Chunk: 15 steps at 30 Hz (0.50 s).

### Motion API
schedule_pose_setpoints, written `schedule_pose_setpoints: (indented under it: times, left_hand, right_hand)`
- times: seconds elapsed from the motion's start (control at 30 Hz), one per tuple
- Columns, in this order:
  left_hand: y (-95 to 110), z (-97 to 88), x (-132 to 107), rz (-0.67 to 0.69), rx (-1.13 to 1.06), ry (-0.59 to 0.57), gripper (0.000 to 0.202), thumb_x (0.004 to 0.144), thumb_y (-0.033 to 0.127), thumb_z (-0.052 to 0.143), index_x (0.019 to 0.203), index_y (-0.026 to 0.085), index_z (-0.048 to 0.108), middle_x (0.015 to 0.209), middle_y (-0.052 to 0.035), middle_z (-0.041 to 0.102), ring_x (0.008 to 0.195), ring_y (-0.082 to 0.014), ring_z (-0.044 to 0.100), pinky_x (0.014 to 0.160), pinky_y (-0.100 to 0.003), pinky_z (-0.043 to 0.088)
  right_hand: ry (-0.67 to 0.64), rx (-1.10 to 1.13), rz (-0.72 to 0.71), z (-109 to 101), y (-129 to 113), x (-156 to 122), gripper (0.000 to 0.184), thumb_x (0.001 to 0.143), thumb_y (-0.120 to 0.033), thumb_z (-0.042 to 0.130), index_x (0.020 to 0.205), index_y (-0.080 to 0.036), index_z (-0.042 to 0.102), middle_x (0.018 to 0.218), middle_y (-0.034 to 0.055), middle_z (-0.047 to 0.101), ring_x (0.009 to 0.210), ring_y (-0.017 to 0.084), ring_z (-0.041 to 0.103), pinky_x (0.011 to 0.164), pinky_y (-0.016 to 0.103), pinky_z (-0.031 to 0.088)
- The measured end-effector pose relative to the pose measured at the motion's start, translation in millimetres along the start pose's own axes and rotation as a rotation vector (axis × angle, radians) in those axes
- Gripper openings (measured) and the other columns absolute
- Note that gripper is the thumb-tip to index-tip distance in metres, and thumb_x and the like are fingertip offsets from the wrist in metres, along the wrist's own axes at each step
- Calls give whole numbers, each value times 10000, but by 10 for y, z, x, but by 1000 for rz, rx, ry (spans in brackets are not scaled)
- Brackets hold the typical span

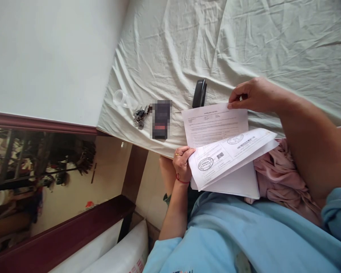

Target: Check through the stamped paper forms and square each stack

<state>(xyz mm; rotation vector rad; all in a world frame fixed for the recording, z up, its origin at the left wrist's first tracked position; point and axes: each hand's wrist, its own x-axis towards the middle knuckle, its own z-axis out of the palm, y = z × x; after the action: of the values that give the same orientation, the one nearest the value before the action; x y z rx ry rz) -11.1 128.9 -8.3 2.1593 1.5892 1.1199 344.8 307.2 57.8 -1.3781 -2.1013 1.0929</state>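
Note:
My left hand [183, 162], with a ring and a red thread at the wrist, is closed on the lower edge of a stack of printed papers [224, 159] lying over my lap. Its top sheets carry a round stamp and a barcode. My right hand [251, 94] pinches the far corner of one printed sheet [214, 123] that rests on the pale bedsheet [244, 45]. A black stapler [199, 93] lies just beyond that sheet, a little left of my right hand.
A bunch of keys [140, 115], a dark blurred object [160, 118] and a clear plastic cup [122, 99] lie near the bed's edge. Pink cloth [281, 178] is bunched under my right arm. A white wall [45, 57] and dark red wooden trim [59, 235] lie to the left.

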Motion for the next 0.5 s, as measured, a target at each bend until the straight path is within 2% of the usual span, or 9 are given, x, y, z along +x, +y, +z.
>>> schedule_pose_setpoints:
  times: [0.17, 0.5]
  left_hand:
    - [-14, 3, -9, -21, -3, -8, 228, 1028, 179, 677, 1092, 279, 871, 1052, -58, 789, 987, -215, 754, 892, -360, 634]
    - [11, -20, 16, 19, -13, -16, 207, 1041, 185, 687, 1118, 260, 864, 1073, -57, 797, 995, -205, 758, 904, -340, 632]
  right_hand:
    - [47, -22, 2, 79, 27, 32, 394, 902, -696, 763, 917, -315, 863, 872, 68, 792, 872, 306, 701, 812, 469, 524]
    - [36, -113, 76, 109, -42, 34, 337, 921, -610, 723, 930, -308, 870, 972, 74, 836, 918, 328, 742, 868, 464, 547]
